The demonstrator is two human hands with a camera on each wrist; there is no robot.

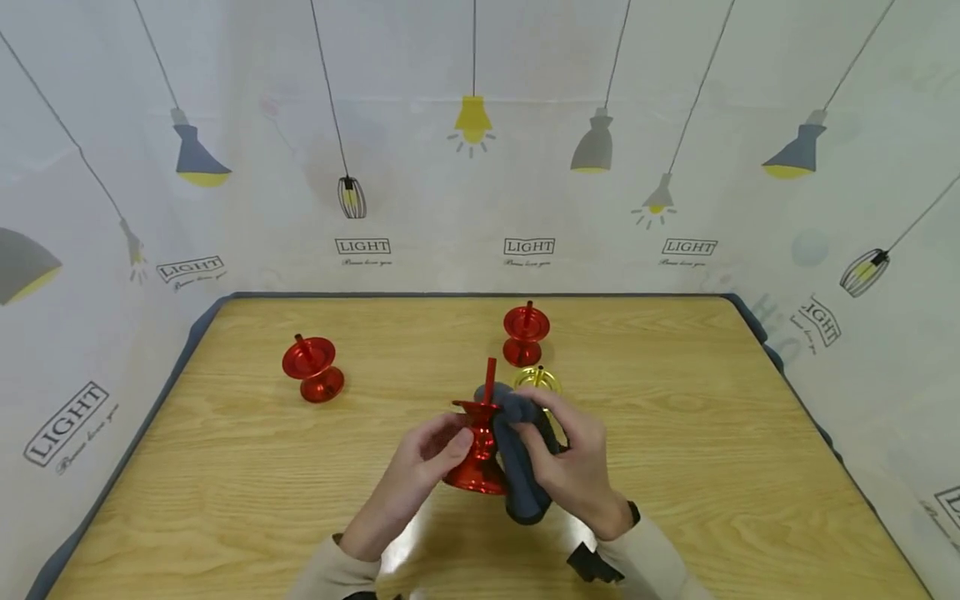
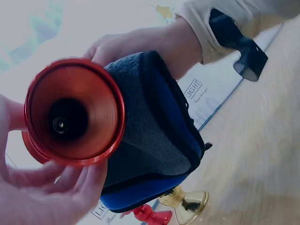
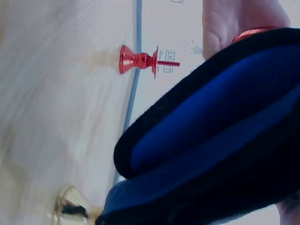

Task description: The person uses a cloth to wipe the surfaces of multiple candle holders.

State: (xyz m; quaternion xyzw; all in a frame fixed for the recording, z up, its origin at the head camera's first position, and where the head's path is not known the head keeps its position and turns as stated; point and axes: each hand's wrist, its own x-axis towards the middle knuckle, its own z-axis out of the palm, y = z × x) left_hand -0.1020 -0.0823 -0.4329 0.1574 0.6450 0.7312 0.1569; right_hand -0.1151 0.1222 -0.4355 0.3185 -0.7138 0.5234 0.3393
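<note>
Red metallic candle holder (image 1: 478,450) sits at table centre, near the front edge, held between both hands above the wooden table (image 1: 675,467). Left hand (image 1: 431,458) grips its waist and lower flare, fingers curled around it; the left wrist view looks straight into the flared cup (image 2: 75,112), with fingertips (image 2: 56,176) wrapped beneath the rim. Right hand (image 1: 573,458) clutches a folded dark blue cloth (image 1: 521,454) and presses it against the holder's right side; cloth and holder are touching. The right wrist view shows the cloth's folded layers (image 3: 220,140) filling most of the frame, with a sliver of red rim visible at the top. The holder's spike points upward, slightly tilted. Both hands are close together, clamped on holder and cloth respectively. A gold holder (image 1: 537,380) stands just behind the hands, partly hidden. A second red holder (image 1: 525,335) stands upright behind the gold one. A third red holder (image 1: 312,368) stands well apart at left, tilted. Backdrop: white curtain (image 1: 480,167) printed with lamps.
</note>
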